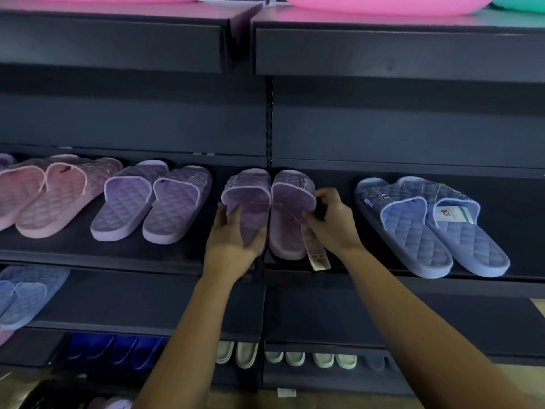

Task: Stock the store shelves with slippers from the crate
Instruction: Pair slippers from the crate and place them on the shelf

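Note:
A pair of purple quilted slippers lies toes-back on the middle dark shelf, straddling the joint between two shelf sections. My left hand grips the heel of the left slipper. My right hand holds the outer side of the right slipper, where a paper price tag hangs over the shelf edge. The black crate shows at the bottom left corner with purple slippers in it.
On the same shelf lie a pink pair and a lilac pair to the left, and a blue pair to the right. Lower shelves hold a blue pair, dark blue slippers and white slippers. Pink basins sit on top.

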`<state>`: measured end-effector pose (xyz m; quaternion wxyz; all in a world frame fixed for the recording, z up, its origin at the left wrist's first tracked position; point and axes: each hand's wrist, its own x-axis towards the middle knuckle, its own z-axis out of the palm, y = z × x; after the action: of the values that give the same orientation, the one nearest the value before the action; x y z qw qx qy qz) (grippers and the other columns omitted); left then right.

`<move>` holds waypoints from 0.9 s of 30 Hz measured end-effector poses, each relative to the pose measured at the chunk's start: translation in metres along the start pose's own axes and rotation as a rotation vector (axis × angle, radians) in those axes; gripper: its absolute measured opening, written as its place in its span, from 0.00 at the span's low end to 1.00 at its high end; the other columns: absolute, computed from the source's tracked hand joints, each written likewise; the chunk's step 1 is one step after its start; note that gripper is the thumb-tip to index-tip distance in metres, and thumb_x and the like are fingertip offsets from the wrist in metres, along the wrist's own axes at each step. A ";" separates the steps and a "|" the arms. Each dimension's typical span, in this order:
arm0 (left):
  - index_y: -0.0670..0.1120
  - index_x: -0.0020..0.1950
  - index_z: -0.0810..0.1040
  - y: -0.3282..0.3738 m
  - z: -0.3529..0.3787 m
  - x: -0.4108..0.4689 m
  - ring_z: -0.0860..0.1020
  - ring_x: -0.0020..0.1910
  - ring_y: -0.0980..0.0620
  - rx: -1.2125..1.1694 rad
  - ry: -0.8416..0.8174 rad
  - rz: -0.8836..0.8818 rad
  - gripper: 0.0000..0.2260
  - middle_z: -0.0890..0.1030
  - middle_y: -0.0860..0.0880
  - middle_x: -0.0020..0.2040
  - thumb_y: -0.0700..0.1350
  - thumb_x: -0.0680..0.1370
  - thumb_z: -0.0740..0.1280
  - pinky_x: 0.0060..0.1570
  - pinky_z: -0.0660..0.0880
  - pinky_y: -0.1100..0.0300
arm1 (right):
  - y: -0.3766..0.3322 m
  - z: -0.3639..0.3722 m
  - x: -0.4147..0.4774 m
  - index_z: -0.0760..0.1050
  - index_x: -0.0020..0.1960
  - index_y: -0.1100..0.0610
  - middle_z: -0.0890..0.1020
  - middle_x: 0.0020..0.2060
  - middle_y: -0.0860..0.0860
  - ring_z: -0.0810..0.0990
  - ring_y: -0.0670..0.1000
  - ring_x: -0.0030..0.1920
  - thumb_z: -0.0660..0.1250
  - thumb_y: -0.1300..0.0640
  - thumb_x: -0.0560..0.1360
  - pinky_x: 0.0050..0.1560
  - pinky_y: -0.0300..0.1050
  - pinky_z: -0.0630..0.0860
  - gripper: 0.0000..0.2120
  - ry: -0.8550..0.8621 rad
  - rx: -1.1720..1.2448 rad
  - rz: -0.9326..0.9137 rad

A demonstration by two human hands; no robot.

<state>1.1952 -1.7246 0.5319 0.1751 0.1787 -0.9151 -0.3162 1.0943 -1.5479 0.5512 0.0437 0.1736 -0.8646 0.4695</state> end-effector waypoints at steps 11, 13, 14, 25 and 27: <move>0.47 0.78 0.49 -0.010 -0.007 0.018 0.53 0.76 0.45 0.193 -0.134 0.010 0.35 0.40 0.45 0.78 0.64 0.77 0.55 0.67 0.63 0.53 | -0.007 0.011 -0.001 0.66 0.66 0.53 0.80 0.52 0.48 0.79 0.45 0.51 0.73 0.55 0.67 0.42 0.28 0.70 0.30 -0.095 0.106 0.035; 0.46 0.78 0.48 -0.011 -0.005 0.019 0.51 0.77 0.45 0.215 -0.140 0.018 0.36 0.39 0.44 0.78 0.64 0.78 0.54 0.69 0.62 0.52 | -0.007 0.010 -0.001 0.67 0.65 0.52 0.80 0.52 0.47 0.79 0.45 0.51 0.74 0.55 0.67 0.42 0.29 0.71 0.29 -0.091 0.094 0.041; 0.46 0.78 0.48 -0.011 -0.004 0.019 0.51 0.77 0.45 0.218 -0.142 0.013 0.35 0.39 0.44 0.78 0.64 0.78 0.53 0.70 0.61 0.52 | -0.006 0.009 -0.001 0.68 0.65 0.51 0.81 0.51 0.47 0.80 0.45 0.51 0.74 0.56 0.67 0.42 0.29 0.72 0.29 -0.093 0.088 0.040; 0.40 0.61 0.75 0.066 0.023 0.013 0.72 0.63 0.39 0.027 0.251 0.408 0.20 0.73 0.39 0.66 0.52 0.77 0.58 0.62 0.70 0.46 | 0.008 -0.070 -0.011 0.80 0.54 0.58 0.83 0.44 0.51 0.79 0.45 0.40 0.67 0.62 0.75 0.40 0.20 0.68 0.09 0.282 -0.079 -0.043; 0.39 0.61 0.76 0.092 0.041 0.010 0.74 0.61 0.40 0.000 0.214 0.472 0.19 0.75 0.40 0.64 0.51 0.77 0.59 0.61 0.71 0.48 | 0.021 -0.096 -0.015 0.80 0.53 0.56 0.82 0.42 0.50 0.79 0.46 0.39 0.65 0.62 0.75 0.40 0.23 0.68 0.09 0.331 -0.115 -0.032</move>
<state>1.1492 -1.6398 0.5632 0.3401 -0.0072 -0.9076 -0.2460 1.0931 -1.4539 0.5842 0.2026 0.1049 -0.8681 0.4408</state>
